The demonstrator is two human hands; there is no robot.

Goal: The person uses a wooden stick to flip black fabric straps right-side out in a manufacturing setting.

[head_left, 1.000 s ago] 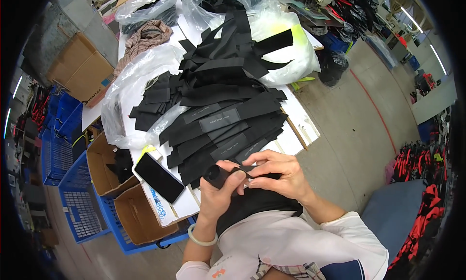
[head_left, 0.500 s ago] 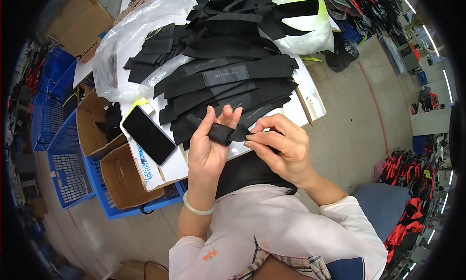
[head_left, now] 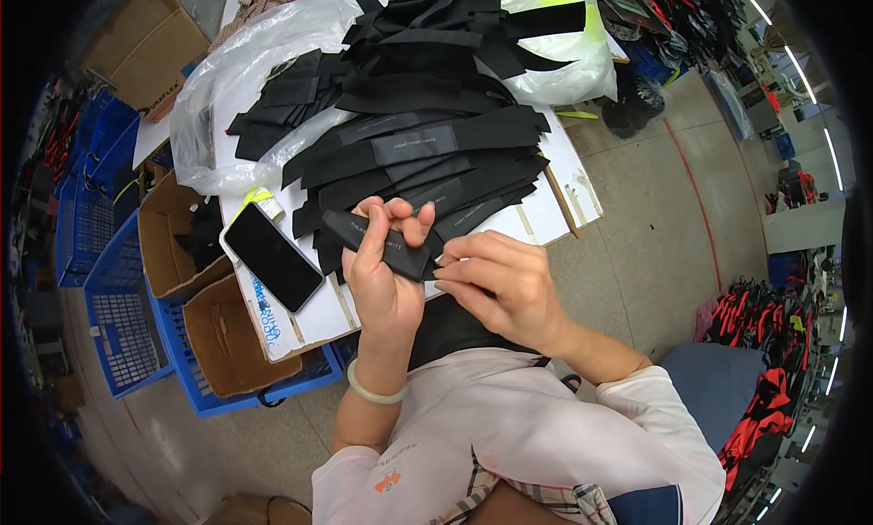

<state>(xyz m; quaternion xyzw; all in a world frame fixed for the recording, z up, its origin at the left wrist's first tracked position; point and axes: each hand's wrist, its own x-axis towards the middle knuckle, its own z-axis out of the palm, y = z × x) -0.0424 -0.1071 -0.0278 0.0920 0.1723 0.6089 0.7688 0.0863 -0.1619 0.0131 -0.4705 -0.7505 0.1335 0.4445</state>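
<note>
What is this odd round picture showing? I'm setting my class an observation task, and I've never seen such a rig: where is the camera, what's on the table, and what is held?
There is no machine here. The two grips are a person's bare hands. The view comes from a wide fisheye camera worn on the head and looking down, so straight edges bend near the rim; its left is the person's left.

On the white table lies a large pile of black strips, with a clear plastic bag on its left side. Nearer, also left, is a phone with a dark screen.

The left grip holds one black strip, which looks folded over. The right grip has its fingertips at that strip's right end.
</note>
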